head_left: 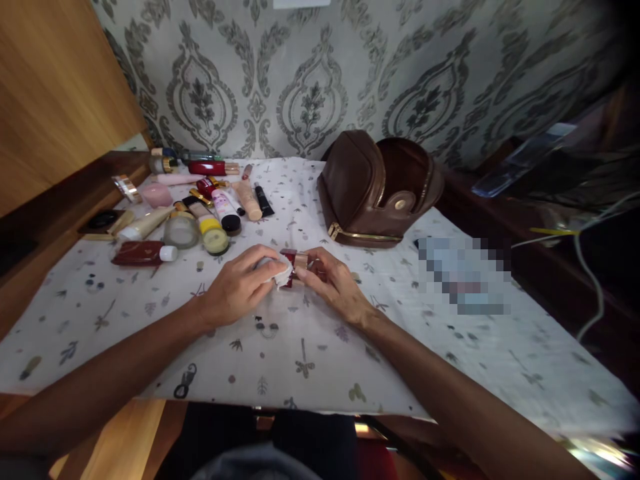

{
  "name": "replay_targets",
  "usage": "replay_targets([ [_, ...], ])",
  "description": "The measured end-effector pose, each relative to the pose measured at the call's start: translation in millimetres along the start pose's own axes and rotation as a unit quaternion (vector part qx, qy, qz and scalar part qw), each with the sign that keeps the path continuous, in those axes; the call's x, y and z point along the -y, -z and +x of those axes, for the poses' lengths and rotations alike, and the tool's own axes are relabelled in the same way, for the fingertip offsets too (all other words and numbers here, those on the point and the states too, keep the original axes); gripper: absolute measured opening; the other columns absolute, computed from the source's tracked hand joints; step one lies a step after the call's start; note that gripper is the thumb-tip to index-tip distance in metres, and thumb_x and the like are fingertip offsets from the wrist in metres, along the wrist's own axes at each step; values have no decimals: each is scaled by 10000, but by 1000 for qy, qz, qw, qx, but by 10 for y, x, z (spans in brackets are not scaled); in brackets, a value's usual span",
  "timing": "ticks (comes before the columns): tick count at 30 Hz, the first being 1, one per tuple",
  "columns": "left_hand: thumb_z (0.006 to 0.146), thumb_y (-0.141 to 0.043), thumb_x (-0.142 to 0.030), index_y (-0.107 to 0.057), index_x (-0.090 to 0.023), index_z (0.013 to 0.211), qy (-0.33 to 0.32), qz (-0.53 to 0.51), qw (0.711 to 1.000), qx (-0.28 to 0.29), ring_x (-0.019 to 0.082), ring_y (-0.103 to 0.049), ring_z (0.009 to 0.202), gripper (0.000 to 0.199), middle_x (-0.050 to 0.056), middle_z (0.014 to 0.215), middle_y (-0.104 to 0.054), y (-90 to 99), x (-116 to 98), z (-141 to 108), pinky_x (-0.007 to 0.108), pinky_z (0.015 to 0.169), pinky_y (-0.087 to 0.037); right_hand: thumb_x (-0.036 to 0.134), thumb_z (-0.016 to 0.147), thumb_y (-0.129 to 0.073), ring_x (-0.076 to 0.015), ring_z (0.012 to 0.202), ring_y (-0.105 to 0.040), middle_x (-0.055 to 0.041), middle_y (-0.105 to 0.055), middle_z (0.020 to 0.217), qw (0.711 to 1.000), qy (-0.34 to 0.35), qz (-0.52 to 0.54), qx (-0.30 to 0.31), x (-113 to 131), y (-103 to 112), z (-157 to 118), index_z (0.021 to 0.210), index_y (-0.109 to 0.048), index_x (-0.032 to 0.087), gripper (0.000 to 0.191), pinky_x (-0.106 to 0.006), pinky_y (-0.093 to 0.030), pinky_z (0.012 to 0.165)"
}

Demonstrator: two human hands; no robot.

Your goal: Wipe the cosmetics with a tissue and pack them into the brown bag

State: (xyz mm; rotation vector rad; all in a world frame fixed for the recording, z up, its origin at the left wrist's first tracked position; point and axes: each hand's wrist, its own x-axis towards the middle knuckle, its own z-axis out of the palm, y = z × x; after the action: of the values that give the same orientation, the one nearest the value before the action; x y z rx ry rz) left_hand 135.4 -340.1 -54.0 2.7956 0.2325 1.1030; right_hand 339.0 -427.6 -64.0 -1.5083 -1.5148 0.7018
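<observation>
Near the middle of the patterned cloth (pixel 320 337), a small red bottle (pixel 289 256) with a rose-gold cap (pixel 301 261) is held between the two hands. A crumpled white wipe (pixel 281 269) is gripped in the left hand (pixel 239 283) and pressed against the red body, which is partly covered by it. The cap end is grasped by the fingers and thumb of the right hand (pixel 341 285).

Beyond the left hand, the left side of the table is crowded with cosmetics. Nearest to that hand, a yellow-rimmed jar (pixel 215 241) is placed beside a clear jar (pixel 181 231), with a dark red bottle with a white cap (pixel 141 253) laid on its side to their left. Farther back, a beige tube (pixel 248 200), a black tube (pixel 263 200) and a longer red container (pixel 207 168) are seen, while a dark compact (pixel 103 221) is set at the left edge.

Behind the right hand, the space toward the wall (pixel 313 87) is taken up by a brown bag (pixel 357 190), its top opened. To the right, a flat object (pixel 463 273) is obscured by pixelation, and a pale cable (pixel 596 280) is hung past the table's edge.
</observation>
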Motion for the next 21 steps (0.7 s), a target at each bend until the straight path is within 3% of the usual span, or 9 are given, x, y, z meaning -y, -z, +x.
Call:
replay_targets([
  [5,897,-479,-12,-609,-190,1124,12,-14,1000,24,171,-632,913,317,90,1088,-629,-14,-5,-15,293,778,-545,563,929,-524,-154,700,-583,-5,-627,840,998,-6,68,16,-42,7,5,1162,-506,228,408,-285,-477,639],
  [10,890,-488,-5,-615,-190,1105,11,-23,1000,11,175,-632,949,310,85,1079,-625,-18,20,-18,306,811,-551,498,807,-708,-151,704,-587,-7,-646,890,995,5,91,37,-63,-1,12,1207,-482,246,524,-294,-489,650],
  [14,896,-497,-11,-612,-203,1103,22,-35,999,-5,170,-637,958,305,70,1077,-622,-17,49,-15,310,824,-556,470,790,-714,-127,609,-544,40,-581,763,997,-4,70,23,-69,-21,18,1237,-469,236,562,-269,-449,578],
  [21,909,-494,-28,-605,-206,1121,18,-16,999,-29,177,-636,982,299,73,1078,-619,-20,39,-14,315,833,-557,510,823,-669,-133,593,-544,29,-612,757,1000,-3,0,24,5,8,-2,1144,-496,228,461,-266,-415,558],
])
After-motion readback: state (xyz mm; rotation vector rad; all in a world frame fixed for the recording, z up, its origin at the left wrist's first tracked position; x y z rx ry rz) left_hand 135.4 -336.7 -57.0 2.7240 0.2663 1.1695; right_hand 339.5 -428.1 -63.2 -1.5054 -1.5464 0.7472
